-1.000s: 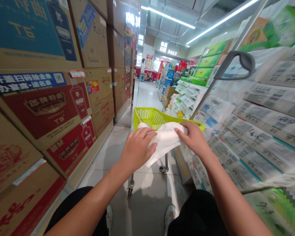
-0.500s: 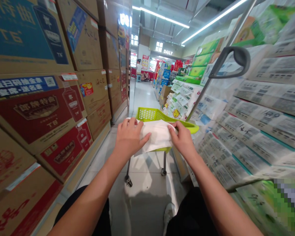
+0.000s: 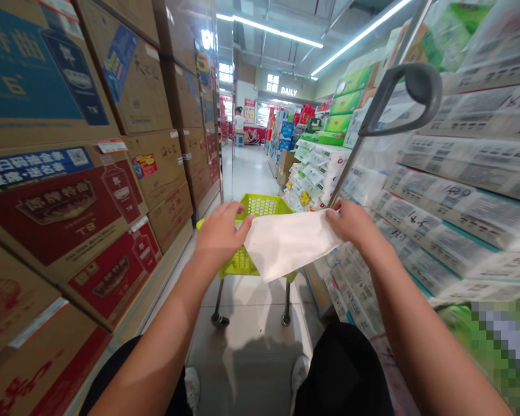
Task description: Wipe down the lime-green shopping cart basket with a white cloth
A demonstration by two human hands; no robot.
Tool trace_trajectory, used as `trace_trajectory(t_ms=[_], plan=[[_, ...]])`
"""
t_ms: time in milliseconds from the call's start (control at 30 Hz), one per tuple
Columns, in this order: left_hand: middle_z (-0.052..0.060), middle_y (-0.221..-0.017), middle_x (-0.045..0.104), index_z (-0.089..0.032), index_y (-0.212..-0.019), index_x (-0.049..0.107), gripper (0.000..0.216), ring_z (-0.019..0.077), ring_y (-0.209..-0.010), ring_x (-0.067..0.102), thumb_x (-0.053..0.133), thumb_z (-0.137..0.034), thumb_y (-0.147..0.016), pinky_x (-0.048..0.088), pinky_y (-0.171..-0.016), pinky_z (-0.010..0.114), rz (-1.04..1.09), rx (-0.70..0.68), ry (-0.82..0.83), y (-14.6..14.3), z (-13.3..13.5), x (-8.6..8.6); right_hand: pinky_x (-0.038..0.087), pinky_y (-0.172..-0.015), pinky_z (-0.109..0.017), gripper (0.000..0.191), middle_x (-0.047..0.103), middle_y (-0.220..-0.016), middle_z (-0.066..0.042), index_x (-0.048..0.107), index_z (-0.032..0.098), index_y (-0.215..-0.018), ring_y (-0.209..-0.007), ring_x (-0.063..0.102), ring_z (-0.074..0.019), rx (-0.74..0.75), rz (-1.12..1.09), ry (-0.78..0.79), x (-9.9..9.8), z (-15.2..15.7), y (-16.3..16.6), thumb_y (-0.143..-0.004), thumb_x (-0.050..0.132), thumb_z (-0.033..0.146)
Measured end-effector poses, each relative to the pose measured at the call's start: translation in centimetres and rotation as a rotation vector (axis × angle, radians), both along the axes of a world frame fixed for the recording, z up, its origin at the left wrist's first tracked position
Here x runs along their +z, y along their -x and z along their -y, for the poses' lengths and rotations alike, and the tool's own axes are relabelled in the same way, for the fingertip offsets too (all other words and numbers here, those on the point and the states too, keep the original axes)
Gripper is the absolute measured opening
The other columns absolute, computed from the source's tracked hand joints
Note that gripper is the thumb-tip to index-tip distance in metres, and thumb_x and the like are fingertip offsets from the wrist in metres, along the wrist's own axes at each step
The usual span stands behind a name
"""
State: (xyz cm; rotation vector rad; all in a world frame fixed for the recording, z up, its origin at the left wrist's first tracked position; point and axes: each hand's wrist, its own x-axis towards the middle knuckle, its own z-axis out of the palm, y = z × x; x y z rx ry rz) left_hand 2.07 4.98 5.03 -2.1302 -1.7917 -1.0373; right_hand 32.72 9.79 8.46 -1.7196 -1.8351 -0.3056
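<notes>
**Grip.** Your left hand point(image 3: 220, 232) and right hand point(image 3: 351, 222) each pinch an upper corner of the sheet point(image 3: 286, 247), with the fingers closed over its top edge. The thumbs are hidden, so you cannot tell how deep each pinch sits.

**Position.** The sheet, white and thin, is spread in the air between the two hands, above the near end of the green basket point(image 3: 260, 205). Its lower corner hangs in front of the basket's near wall. The basket stands on a wheeled frame in the aisle, with cartons point(image 3: 82, 202) to the left and wrapped packs point(image 3: 450, 231) to the right.

**Handling.**
- Grip close to the corners, where a thin sheet is least likely to slip or tear.
- Draw the hands apart evenly and level. The right hand looks slightly higher, which probably causes the slant of the top edge.
- Use only enough tension to flatten the creases, as more would likely pull a corner free.
- Watch the right hand, which is just beside the pole of the handle point(image 3: 416, 86) and near the packs.
- Lift the hanging corner clear of the basket's mesh, where it could catch.
</notes>
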Motion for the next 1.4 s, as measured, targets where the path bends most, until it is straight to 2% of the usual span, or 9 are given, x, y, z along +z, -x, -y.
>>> trace_trajectory(t_ms=[233, 367, 500, 633, 800, 967, 1200, 1300, 1400], plan=[[0.003, -0.108, 0.073, -0.026, -0.107, 0.065, 0.032, 0.0231, -0.088, 0.067, 0.041, -0.046, -0.098, 0.043, -0.07, 0.034, 0.077, 0.03, -0.017, 2.0, 1.0, -1.0, 0.041, -0.098, -0.064, 0.049, 0.052, -0.139, -0.025, 0.061, 0.019, -0.127, -0.127, 0.047, -0.0467, 0.108, 0.082, -0.21, -3.5, 3.4, 3.7, -0.089, 0.062, 0.052], [0.008, -0.098, 0.071, -0.024, -0.104, 0.069, 0.043, 0.026, -0.093, 0.065, 0.032, -0.047, -0.1, 0.041, -0.069, 0.034, -0.033, 0.137, -0.08, 4.8, 0.8, -1.0, 0.038, -0.101, -0.068, 0.056, 0.048, -0.144, -0.026, 0.056, 0.02, -0.134, -0.131, 0.042, -0.0487, 0.126, 0.026, -0.2, -3.9, 6.2, 5.3, -0.09, 0.061, 0.055], [0.01, -0.079, 0.067, -0.024, -0.082, 0.074, 0.056, 0.0283, -0.083, 0.064, 0.029, -0.053, -0.099, 0.034, -0.058, 0.034, -0.218, 0.152, 0.02, 7.5, 0.1, -2.0, 0.038, -0.104, -0.064, 0.055, 0.052, -0.138, -0.023, 0.056, 0.019, -0.137, -0.128, 0.046, -0.0448, 0.324, 0.042, -0.18, -3.0, 9.1, 8.3, -0.096, 0.052, 0.055], [0.011, -0.074, 0.066, -0.021, -0.071, 0.073, 0.06, 0.028, -0.077, 0.064, 0.028, -0.05, -0.099, 0.03, -0.057, 0.034, -0.31, 0.154, 0.024, 7.7, 0.4, -2.5, 0.046, -0.099, -0.05, 0.06, 0.06, -0.133, -0.018, 0.056, 0.022, -0.139, -0.118, 0.058, -0.0366, 0.505, 0.139, 0.075, -2.1, 8.5, 11.7, -0.097, 0.048, 0.064], [0.013, -0.07, 0.068, -0.016, -0.066, 0.071, 0.055, 0.0274, -0.072, 0.064, 0.032, -0.04, -0.096, 0.03, -0.057, 0.035, -0.355, 0.169, -0.011, 6.8, 1.1, -2.5, 0.05, -0.081, -0.036, 0.079, 0.074, -0.11, -0.014, 0.07, 0.019, -0.112, -0.097, 0.068, -0.0301, 0.508, 0.179, 0.533, -0.2, 3.9, 12.9, -0.089, 0.036, 0.085], [0.012, -0.066, 0.067, -0.016, -0.062, 0.07, 0.051, 0.0256, -0.069, 0.063, 0.035, -0.035, -0.094, 0.034, -0.059, 0.035, -0.333, 0.178, -0.099, 6.7, 0.9, -3.2, 0.049, -0.076, -0.033, 0.088, 0.074, -0.112, -0.016, 0.074, 0.016, -0.103, -0.093, 0.07, -0.0283, 0.466, 0.097, 0.789, 0.3, 0.2, 12.9, -0.085, 0.032, 0.091], [0.014, -0.067, 0.069, -0.013, -0.065, 0.072, 0.048, 0.0267, -0.07, 0.063, 0.037, -0.032, -0.091, 0.038, -0.064, 0.036, -0.25, 0.289, -0.16, 6.4, 0.8, -3.9, 0.043, -0.071, -0.031, 0.064, 0.074, -0.091, -0.013, 0.072, 0.015, -0.092, -0.081, 0.065, -0.0239, 0.472, 0.159, 0.445, -0.8, 1.8, 13.7, -0.099, 0.034, 0.066], [0.016, -0.068, 0.069, -0.011, -0.066, 0.074, 0.048, 0.0272, -0.069, 0.062, 0.038, -0.032, -0.09, 0.038, -0.064, 0.037, -0.219, 0.315, -0.149, 6.1, 0.8, -3.9, 0.044, -0.084, -0.034, 0.05, 0.072, -0.107, -0.011, 0.067, 0.017, -0.117, -0.099, 0.063, -0.0264, 0.597, 0.262, 0.181, -1.8, 3.9, 14.0, -0.097, 0.045, 0.057], [0.017, -0.067, 0.069, -0.01, -0.068, 0.075, 0.048, 0.0276, -0.068, 0.062, 0.038, -0.032, -0.09, 0.038, -0.065, 0.038, -0.199, 0.331, -0.147, 5.8, 0.6, -4.0, 0.043, -0.098, -0.041, 0.067, 0.065, -0.13, -0.015, 0.054, 0.016, -0.14, -0.115, 0.057, -0.0318, 0.578, 0.315, -0.001, -3.9, 5.8, 14.5, -0.094, 0.051, 0.063]])
